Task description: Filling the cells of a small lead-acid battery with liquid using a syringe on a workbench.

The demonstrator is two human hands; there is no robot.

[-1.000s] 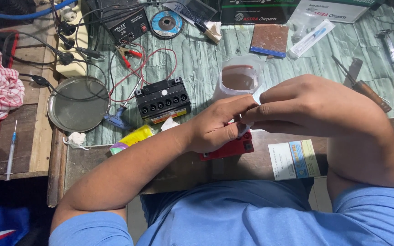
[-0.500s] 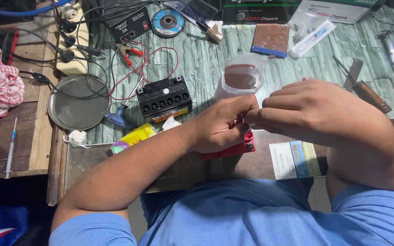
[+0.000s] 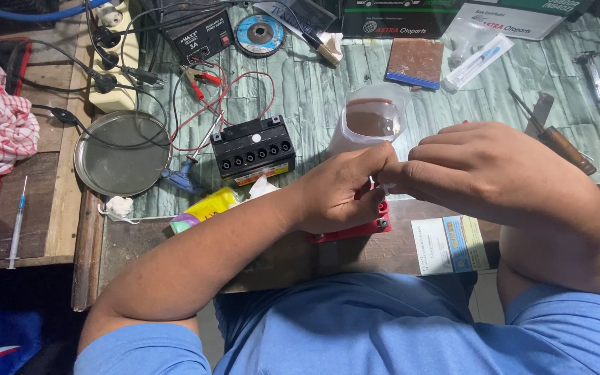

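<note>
Head view, centre of frame: your left hand and right hand meet fingertip to fingertip, both pinching a tiny white piece too small to identify, just above the flat red plastic part at the bench edge. Keep both wrists braced on the wood and the pinch light, I'd judge, so the piece doesn't spring away. Black six-hole battery block sits left of centre, clear plastic cup of brown liquid just above your fingers; mind it.
</note>
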